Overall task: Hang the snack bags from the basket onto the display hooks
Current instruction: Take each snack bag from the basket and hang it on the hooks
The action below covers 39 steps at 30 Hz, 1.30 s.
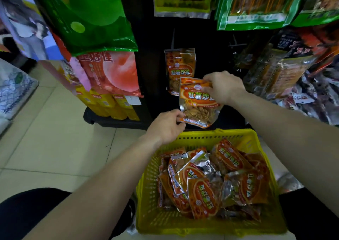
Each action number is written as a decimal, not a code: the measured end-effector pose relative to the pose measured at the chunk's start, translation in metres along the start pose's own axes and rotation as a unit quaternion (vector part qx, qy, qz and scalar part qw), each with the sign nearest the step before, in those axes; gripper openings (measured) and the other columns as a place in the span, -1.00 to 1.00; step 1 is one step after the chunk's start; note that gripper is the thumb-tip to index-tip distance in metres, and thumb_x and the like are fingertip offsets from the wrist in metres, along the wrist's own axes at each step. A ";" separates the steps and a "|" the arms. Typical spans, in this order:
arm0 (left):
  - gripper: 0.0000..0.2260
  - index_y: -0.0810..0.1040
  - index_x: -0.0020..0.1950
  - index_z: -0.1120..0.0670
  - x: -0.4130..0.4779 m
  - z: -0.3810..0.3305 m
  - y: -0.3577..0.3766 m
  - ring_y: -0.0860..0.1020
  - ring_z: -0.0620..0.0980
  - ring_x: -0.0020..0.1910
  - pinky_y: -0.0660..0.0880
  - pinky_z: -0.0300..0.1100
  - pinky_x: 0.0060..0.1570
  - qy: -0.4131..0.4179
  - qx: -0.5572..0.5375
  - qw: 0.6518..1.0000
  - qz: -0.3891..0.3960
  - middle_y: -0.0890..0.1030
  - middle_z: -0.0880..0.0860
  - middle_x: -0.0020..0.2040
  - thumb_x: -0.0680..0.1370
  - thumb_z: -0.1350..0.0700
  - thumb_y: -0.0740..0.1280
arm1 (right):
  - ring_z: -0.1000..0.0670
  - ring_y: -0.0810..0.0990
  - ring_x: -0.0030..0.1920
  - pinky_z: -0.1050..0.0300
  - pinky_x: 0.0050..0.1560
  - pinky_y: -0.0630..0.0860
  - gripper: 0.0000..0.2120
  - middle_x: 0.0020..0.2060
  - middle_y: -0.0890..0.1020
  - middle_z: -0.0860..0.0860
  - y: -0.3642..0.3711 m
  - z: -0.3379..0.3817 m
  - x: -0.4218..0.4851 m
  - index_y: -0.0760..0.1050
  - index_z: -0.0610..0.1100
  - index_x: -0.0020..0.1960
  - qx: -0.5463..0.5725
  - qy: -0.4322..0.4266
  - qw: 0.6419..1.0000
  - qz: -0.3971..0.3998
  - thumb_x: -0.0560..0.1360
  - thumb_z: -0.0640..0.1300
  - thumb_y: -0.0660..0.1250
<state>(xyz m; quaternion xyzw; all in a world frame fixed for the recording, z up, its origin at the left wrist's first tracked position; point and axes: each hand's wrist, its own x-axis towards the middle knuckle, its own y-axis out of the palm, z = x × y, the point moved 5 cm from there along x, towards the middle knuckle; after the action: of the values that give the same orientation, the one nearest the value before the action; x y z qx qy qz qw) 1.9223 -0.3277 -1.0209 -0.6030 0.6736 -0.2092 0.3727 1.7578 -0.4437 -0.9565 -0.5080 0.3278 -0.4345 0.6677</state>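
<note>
Green bag (86, 15) above peach-printed bag (111, 72); yellow boxes (110, 107), seemingly.

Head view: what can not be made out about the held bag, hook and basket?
- Held snack bag: its top right corner, head view, covered by the right hand.
- Display hook: head view, thin and dark against the black panel; tip unclear.
- Yellow basket: head view, lower bags buried under upper bags.
</note>
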 end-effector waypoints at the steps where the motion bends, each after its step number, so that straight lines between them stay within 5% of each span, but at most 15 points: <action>1: -0.66 0.49 0.37 0.00 0.012 0.001 0.007 0.57 -0.04 0.08 0.51 -0.15 0.10 -0.005 0.003 1.000 0.005 0.58 0.03 0.28 0.60 0.01 0.34 | -0.10 0.61 0.06 0.09 -0.17 0.37 -0.70 0.08 0.63 0.00 0.007 -0.002 0.009 0.52 0.11 0.25 -0.002 0.002 1.000 -0.002 0.56 0.14 0.30; 5: -0.53 0.37 0.49 -0.03 0.059 0.013 0.035 0.47 0.03 0.34 0.44 -0.08 0.29 -0.017 0.031 0.999 0.005 0.48 0.02 0.41 0.59 -0.01 0.33 | -0.09 0.61 0.10 0.07 -0.09 0.48 -0.66 0.14 0.62 0.00 0.041 -0.012 0.047 0.48 0.11 0.32 0.000 0.006 1.000 0.018 0.57 0.15 0.28; 11: -0.37 0.16 0.59 -0.12 0.118 0.049 0.072 0.36 0.08 0.45 0.34 -0.05 0.40 -0.057 0.032 0.998 0.006 0.29 0.02 0.55 0.57 0.00 0.34 | -0.10 0.57 0.18 -0.04 0.09 0.56 -0.60 0.22 0.60 -0.03 0.095 -0.019 0.105 0.47 0.11 0.36 0.028 0.004 0.999 0.026 0.55 0.16 0.30; 20: -0.27 -0.04 0.62 -0.18 0.197 0.091 0.087 0.36 0.09 0.46 0.39 -0.10 0.28 -0.099 0.022 0.994 -0.038 0.11 0.00 0.63 0.57 0.05 0.32 | -0.08 0.60 0.10 0.01 0.02 0.57 -0.59 0.13 0.62 -0.03 0.135 -0.024 0.183 0.53 0.06 0.29 0.084 -0.023 0.996 0.029 0.50 0.18 0.38; 27: -0.26 -0.03 0.61 -0.22 0.234 0.105 0.088 0.31 0.14 0.49 0.34 0.01 0.41 -0.135 0.031 0.990 -0.021 0.15 0.01 0.62 0.56 -0.06 0.34 | -0.15 0.52 0.23 -0.06 0.11 0.53 -0.27 0.27 0.51 -0.10 0.126 -0.066 0.175 0.30 -0.04 0.43 0.099 0.056 0.991 -0.074 0.37 0.15 0.50; 36: -0.30 0.02 0.58 -0.27 0.194 0.083 0.073 0.44 0.16 0.38 0.41 -0.10 0.23 -0.110 0.031 0.993 -0.003 0.30 0.02 0.55 0.56 -0.02 0.32 | -0.16 0.48 0.30 -0.10 0.22 0.50 -0.32 0.31 0.49 -0.11 0.132 -0.103 0.088 0.26 -0.04 0.46 0.124 0.145 0.981 0.031 0.45 0.13 0.43; 39: -0.36 0.10 0.59 -0.19 0.159 0.069 0.063 0.41 0.15 0.41 0.42 -0.04 0.31 -0.103 0.049 0.993 0.012 0.35 0.06 0.52 0.58 -0.03 0.32 | -0.19 0.48 0.28 -0.10 0.22 0.49 -0.40 0.28 0.50 -0.13 0.124 -0.098 0.052 0.32 -0.06 0.43 0.118 0.148 0.980 0.060 0.48 0.11 0.40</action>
<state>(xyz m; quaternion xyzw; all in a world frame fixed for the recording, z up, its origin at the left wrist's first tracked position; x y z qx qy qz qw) 1.9341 -0.4583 -1.1502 -0.5940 0.6277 -0.1747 0.4718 1.7237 -0.5164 -1.1025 -0.3354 0.3990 -0.4998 0.6918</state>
